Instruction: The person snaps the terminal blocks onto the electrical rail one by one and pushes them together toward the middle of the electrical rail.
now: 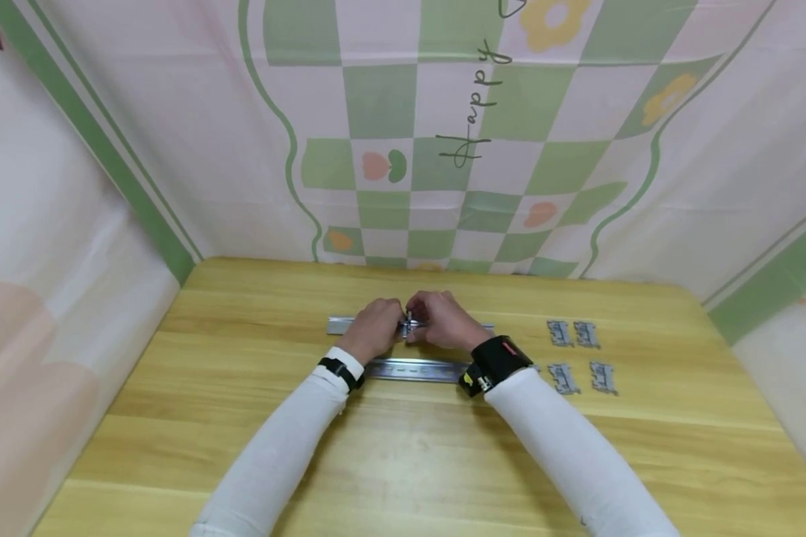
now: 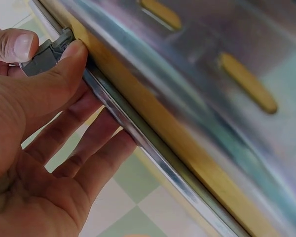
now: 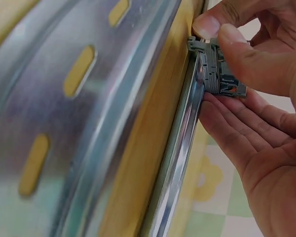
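Note:
In the head view, my left hand point(image 1: 374, 328) and right hand point(image 1: 443, 321) meet over the far metal DIN rail point(image 1: 339, 325). Between them is a small grey terminal block point(image 3: 214, 66), standing at the rail's edge. My right thumb and forefinger pinch it; the other right fingers reach under it to the rail. My left thumb point(image 2: 74, 55) and forefinger pinch the block's other side, while the remaining left fingers point(image 2: 111, 153) touch the rail's far edge. A second, slotted DIN rail point(image 1: 410, 369) lies nearer, under my wrists.
Loose grey terminal blocks lie to the right in two rows, such as one in the back row point(image 1: 586, 334) and one in the front row point(image 1: 603, 377). The wooden table point(image 1: 403, 447) meets a printed curtain point(image 1: 376, 164) at its back edge. Wrist cameras sit on both arms.

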Available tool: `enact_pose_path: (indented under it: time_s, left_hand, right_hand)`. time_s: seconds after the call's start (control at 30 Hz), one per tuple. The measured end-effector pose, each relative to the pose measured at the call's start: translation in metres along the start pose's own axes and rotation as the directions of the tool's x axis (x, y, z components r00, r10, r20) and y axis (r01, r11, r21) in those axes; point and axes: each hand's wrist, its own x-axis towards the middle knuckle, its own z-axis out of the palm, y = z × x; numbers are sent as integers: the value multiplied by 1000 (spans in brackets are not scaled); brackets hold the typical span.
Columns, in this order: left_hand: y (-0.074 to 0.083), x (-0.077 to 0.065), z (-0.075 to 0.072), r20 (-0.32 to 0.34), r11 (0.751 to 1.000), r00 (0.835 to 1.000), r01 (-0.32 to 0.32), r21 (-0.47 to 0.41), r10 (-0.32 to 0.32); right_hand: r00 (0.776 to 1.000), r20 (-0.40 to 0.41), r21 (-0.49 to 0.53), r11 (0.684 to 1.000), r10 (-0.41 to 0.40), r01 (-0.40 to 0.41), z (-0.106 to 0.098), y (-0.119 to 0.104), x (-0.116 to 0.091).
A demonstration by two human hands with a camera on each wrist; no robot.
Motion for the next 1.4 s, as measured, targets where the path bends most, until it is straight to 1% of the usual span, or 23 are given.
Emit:
enact_pose_path:
  time_s: [0.2,0.33,0.43,0.5,0.6,0.67,0.73,0.77,0.83,0.9,1.0,1.07,1.1,1.17,1.3,1.4]
  left_hand:
    - [0,-1,0,12,1000,1000,-12,-4,12]
    - [0,-5,0,25,998,1000,-19,60,17]
    - [-1,-9,0,32,992,999,-7,129,3]
    - [-1,-12,0,38,986,999,8,165,-14]
    - [-3,-17,0,50,981,998,28,193,-39]
    - [-3,-19,-1,57,979,997,32,200,-44]
    - [-3,-20,-2,62,979,997,24,203,-37]
    - [-3,-20,-2,66,979,997,16,204,-30]
    - [-1,-19,-3,71,978,997,-2,211,-13]
    - [2,-17,-4,77,976,997,-22,218,5]
    - [-1,-18,-5,85,974,996,-27,223,8]
    - [-3,-18,-5,91,974,996,-33,223,13]
    - [-3,-18,-5,92,975,996,-37,221,17]
    - [-4,-17,-6,94,974,995,-47,223,26]
    - [-4,-15,-6,98,972,995,-58,228,36]
    - [-6,-14,-6,112,972,993,-57,229,32]
  right_hand:
    - [1000,-3,-3,1000,-5,5,0,2,-1]
    - [1000,10,11,1000,-19,19,0,1,-1]
    - [999,24,18,999,-43,43,-1,0,-3]
    - [999,28,23,999,-41,40,-4,-1,-6]
    - [999,34,32,999,-9,7,-14,0,-15]
    - [1000,26,4,1000,13,-13,-25,6,-25]
    - [999,24,-72,997,26,-25,-41,18,-39]
    - [999,20,-128,991,30,-27,-50,26,-47]
    - [998,21,-259,965,57,-49,-69,42,-64]
    - [993,24,-376,921,118,-101,-88,58,-82]
    - [981,49,-502,853,190,-140,-104,73,-97]
    - [973,64,-549,822,221,-151,-110,79,-104]
    - [973,70,-567,811,219,-142,-112,80,-106]
    - [976,74,-593,796,204,-122,-114,82,-109]
    - [979,61,-629,769,194,-114,-114,84,-110]
    - [975,55,-646,753,215,-130,-113,84,-108]
